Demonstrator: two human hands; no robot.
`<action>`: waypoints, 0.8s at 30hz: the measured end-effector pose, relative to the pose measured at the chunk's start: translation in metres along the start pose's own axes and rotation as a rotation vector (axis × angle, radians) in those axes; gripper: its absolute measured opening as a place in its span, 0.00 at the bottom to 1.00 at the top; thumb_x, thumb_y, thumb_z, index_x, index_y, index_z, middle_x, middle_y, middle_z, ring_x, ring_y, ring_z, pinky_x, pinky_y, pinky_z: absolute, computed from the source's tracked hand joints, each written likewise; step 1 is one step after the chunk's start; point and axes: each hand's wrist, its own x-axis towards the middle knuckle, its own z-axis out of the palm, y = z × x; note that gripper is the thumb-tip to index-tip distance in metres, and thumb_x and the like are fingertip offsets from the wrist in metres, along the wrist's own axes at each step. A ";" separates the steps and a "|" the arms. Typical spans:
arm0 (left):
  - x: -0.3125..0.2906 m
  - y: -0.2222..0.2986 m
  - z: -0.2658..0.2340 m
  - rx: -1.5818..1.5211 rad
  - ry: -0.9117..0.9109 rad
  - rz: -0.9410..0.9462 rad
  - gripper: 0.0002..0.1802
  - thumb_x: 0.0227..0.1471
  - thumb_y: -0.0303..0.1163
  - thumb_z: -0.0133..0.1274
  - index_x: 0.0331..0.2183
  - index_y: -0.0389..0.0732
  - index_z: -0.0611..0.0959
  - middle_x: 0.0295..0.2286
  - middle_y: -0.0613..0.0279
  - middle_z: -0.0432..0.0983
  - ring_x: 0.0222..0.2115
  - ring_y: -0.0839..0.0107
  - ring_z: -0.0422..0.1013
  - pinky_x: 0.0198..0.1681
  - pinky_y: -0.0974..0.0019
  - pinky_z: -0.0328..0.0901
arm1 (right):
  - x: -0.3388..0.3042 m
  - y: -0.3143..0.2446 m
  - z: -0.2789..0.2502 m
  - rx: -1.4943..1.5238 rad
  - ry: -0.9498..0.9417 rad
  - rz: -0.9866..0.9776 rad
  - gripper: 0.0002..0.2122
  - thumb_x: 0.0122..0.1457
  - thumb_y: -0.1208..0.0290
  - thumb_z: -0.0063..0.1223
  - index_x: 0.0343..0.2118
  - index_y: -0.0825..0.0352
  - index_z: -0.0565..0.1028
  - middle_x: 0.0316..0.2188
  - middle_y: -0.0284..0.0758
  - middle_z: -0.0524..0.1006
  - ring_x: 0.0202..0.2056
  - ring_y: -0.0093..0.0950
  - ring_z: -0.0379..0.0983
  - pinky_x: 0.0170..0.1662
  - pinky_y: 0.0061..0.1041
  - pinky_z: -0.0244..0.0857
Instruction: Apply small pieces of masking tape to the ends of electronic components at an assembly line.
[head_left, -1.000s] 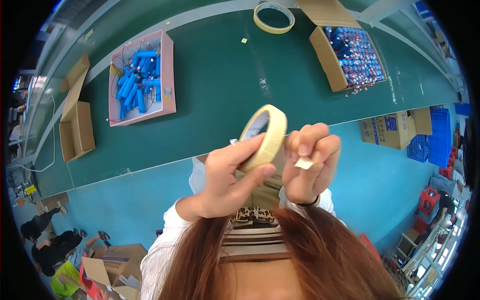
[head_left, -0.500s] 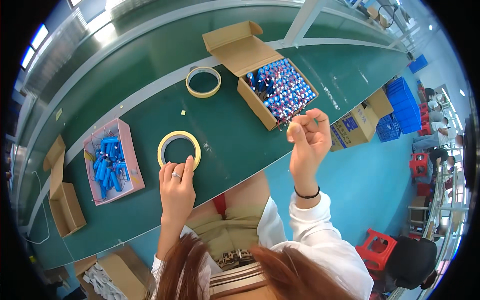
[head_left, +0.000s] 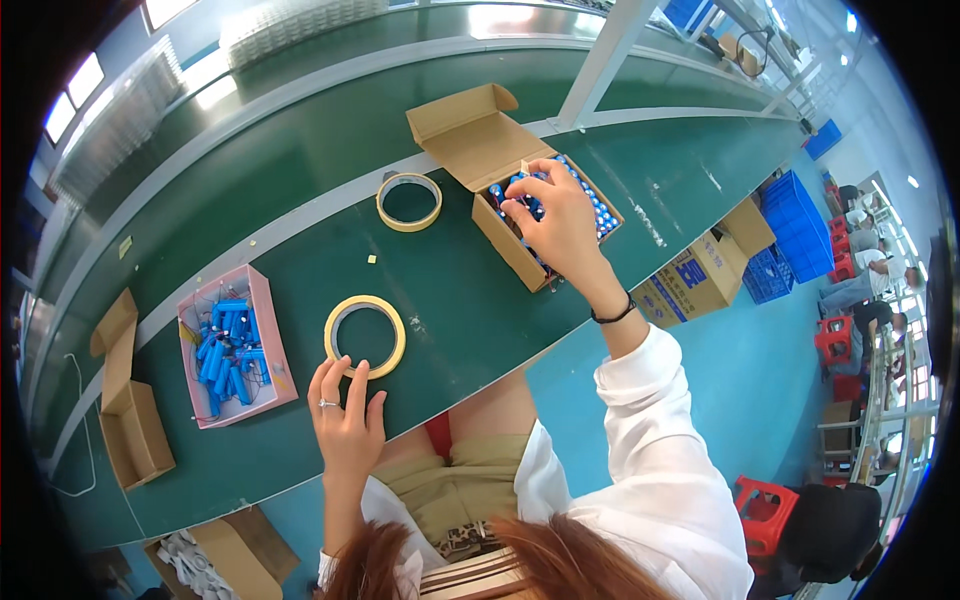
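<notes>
Dozens of wired blue battery cells [head_left: 603, 214] fill an open cardboard box [head_left: 505, 242]. Above them, the right hand [head_left: 558, 218] curls its fingers, a tape piece [head_left: 525, 168] at one fingertip; whether they grip anything I cannot tell. The left hand [head_left: 347, 428], fingers apart, touches a masking tape roll [head_left: 400, 338] lying flat on the green table [head_left: 450, 330].

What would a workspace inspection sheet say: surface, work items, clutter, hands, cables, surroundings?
Surface: green tabletop, scuffed in places
Work items: nearer tape roll and farther tape roll, lying flat; pink box and open cardboard box, both holding blue cylinders
Clutter: small yellow scrap; open carton at left
Left hand: fingers touching the nearer tape roll
Right hand: fingers over the cardboard box; small pale piece at their tips
Cables: white cord at the tabletop's left end
Surroundings: blue crates and red stool at right
</notes>
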 end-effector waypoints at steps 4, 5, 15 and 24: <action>0.000 -0.001 -0.001 -0.041 0.017 -0.009 0.20 0.37 0.24 0.56 0.38 0.37 0.76 0.41 0.53 0.65 0.43 0.52 0.61 0.43 0.56 0.61 | 0.004 0.009 0.004 -0.215 -0.126 -0.110 0.08 0.39 0.71 0.61 0.22 0.66 0.74 0.44 0.44 0.65 0.45 0.41 0.61 0.47 0.33 0.56; -0.001 0.001 -0.001 -0.072 0.009 -0.050 0.20 0.36 0.22 0.56 0.38 0.38 0.76 0.41 0.54 0.65 0.45 0.53 0.60 0.46 0.57 0.59 | 0.003 0.011 0.006 -0.277 -0.119 -0.125 0.08 0.39 0.71 0.60 0.22 0.66 0.74 0.44 0.43 0.65 0.45 0.41 0.60 0.47 0.33 0.55; -0.002 0.000 -0.002 -0.074 0.026 -0.016 0.20 0.35 0.22 0.56 0.37 0.37 0.76 0.41 0.54 0.65 0.44 0.52 0.61 0.45 0.57 0.60 | 0.005 0.017 0.022 -0.380 -0.142 -0.187 0.03 0.39 0.76 0.56 0.15 0.67 0.74 0.47 0.39 0.63 0.48 0.40 0.53 0.50 0.38 0.49; -0.002 0.002 -0.005 -0.104 0.055 -0.018 0.17 0.36 0.21 0.56 0.35 0.36 0.77 0.40 0.54 0.66 0.43 0.54 0.62 0.44 0.58 0.60 | 0.041 0.036 0.009 -0.337 0.034 -0.150 0.04 0.41 0.76 0.49 0.15 0.68 0.74 0.43 0.40 0.67 0.44 0.41 0.56 0.48 0.35 0.51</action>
